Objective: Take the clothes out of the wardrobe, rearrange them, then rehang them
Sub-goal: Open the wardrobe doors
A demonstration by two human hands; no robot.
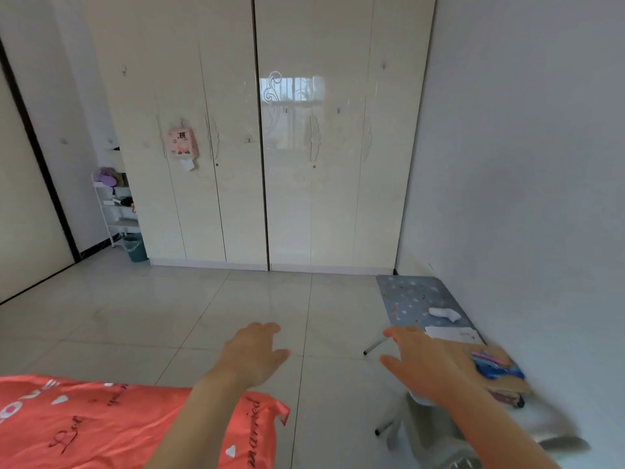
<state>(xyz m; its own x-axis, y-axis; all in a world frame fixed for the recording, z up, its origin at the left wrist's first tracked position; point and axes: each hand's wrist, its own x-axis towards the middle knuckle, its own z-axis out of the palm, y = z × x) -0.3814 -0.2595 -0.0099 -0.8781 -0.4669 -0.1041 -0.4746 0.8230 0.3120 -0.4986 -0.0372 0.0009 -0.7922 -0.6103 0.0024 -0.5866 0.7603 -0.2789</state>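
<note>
- Wardrobe point(263, 184) dead ahead, cream and glossy, every door shut flat, window glare on the door just right of centre. Whatever hangs inside is hidden.
- Left hand point(252, 355) reaches forward over the tiled floor point(152, 316), palm down, fingers point(270, 328) loosely spread and gripping nothing.
- Right hand point(429, 363) is out alongside it, a little further right, fingers point(395, 331) spread wide too and nothing in them. This hand is blurred.
- Both hands are well short of the wardrobe: a broad stretch of floor lies between the fingertips and the foot of the doors, and the door handles sit high above the hands.
- Left forearm crosses the corner of a coral-red bedsheet point(101, 424) with white and dark lettering, bottom left.
- Low counter point(406, 292) with a blue starry top stands along the right wall, near the wardrobe's right end. The right hand is at its near end; whether it touches, I cannot tell.
- On the counter sit a white crumpled wad point(444, 314) and a white paper sheet point(453, 334) just nearer. Then comes a brown cardboard piece point(509, 384) carrying a blue packet point(497, 365), partly behind the right hand.
- Far left, beside the wardrobe, there's a white shelf rack point(116, 211) with a purple soft toy point(106, 176) on top and a teal bin point(135, 247) at its foot.
- Pink tag point(182, 142) hangs on a left door, by the handles.
</note>
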